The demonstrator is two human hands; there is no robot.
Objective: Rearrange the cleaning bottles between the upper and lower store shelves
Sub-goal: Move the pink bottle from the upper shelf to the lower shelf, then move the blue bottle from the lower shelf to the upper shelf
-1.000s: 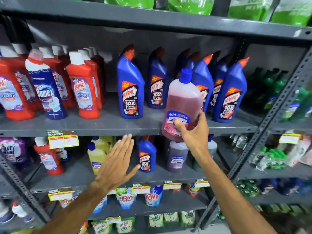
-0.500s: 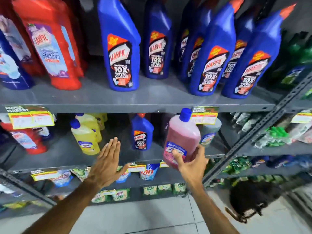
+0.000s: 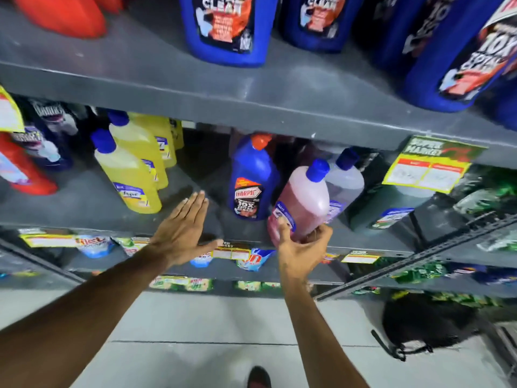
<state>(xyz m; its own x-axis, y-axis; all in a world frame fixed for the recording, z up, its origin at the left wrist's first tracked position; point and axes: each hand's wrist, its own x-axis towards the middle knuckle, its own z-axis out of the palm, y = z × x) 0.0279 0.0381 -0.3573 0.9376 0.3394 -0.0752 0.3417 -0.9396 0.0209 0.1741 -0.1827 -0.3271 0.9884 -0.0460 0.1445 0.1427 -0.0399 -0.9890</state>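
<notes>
My right hand [image 3: 300,249] grips the base of a pink bottle [image 3: 303,200] with a blue cap, tilted at the front edge of the lower shelf [image 3: 84,217]. It leans against a pale lilac bottle [image 3: 347,180], just right of a small blue Harpic bottle [image 3: 251,180]. My left hand [image 3: 181,231] is flat and open in front of the shelf edge, holding nothing. Large blue Harpic bottles [image 3: 226,26] stand on the upper shelf [image 3: 279,88].
Yellow bottles [image 3: 131,169] stand at the left of the lower shelf, red bottles [image 3: 19,166] further left. A yellow price tag [image 3: 430,163] hangs from the upper shelf edge. Sachets fill lower shelves. A black bag [image 3: 425,323] lies on the floor at right.
My right hand has brought the pink bottle down from the upper shelf level to the lower shelf. The view has dropped and moved closer. My left hand stays open.
</notes>
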